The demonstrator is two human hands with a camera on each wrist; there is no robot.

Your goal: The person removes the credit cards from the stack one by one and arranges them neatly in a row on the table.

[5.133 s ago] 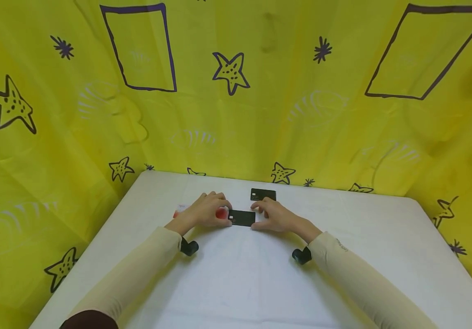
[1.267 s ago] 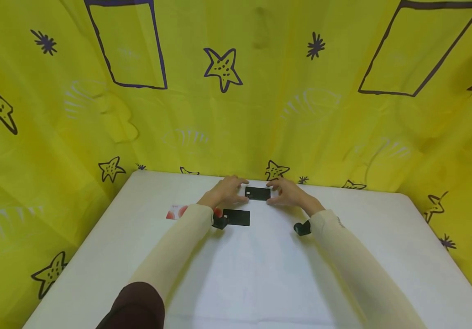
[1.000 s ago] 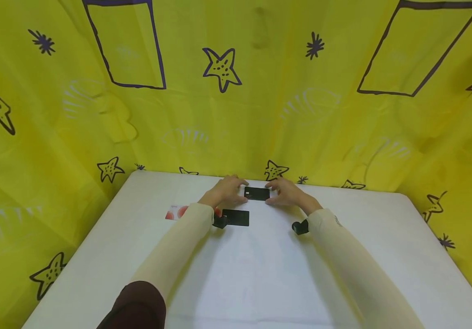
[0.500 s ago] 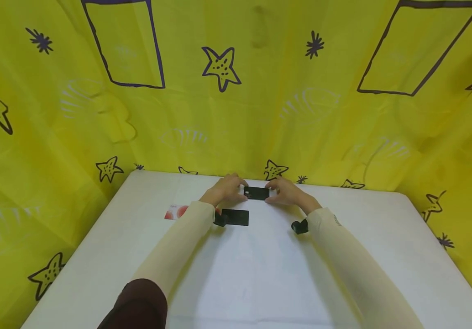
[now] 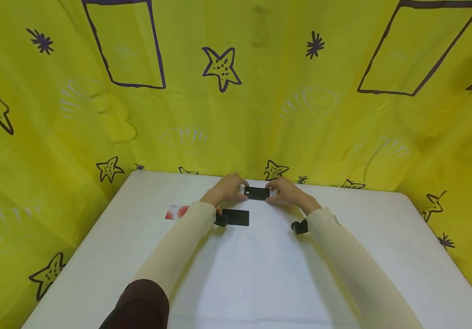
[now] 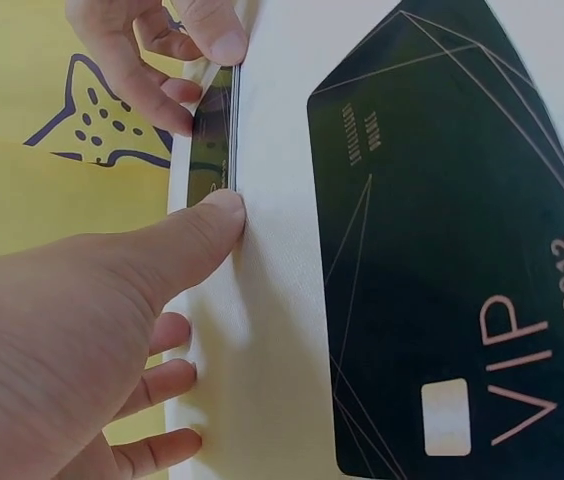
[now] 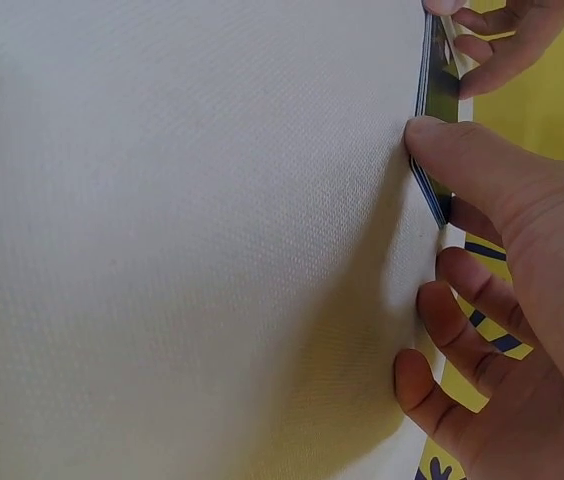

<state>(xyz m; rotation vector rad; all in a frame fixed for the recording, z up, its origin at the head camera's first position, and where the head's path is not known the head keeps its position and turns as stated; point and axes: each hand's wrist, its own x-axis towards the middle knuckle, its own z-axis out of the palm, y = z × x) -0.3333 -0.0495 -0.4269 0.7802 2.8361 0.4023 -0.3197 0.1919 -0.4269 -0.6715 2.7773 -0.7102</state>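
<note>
At the far side of the table, a thin stack of black cards lies between my two hands. My left hand pinches its left end, thumb on the near edge and fingers behind. The right hand grips the opposite end in the same way. Layered card edges show under the right thumb in the right wrist view. Nearer to me, a black card lies flat; the left wrist view shows "VIP", a number and a pale chip on this card.
A red-and-white card lies to the left, partly covered by the left sleeve. A yellow curtain with drawn starfish hangs right behind the white table. Each wrist carries a small black camera.
Both hands have left the nearer black card, which they held about five seconds ago, and moved back to the far stack. Over the last second they have hardly moved.
</note>
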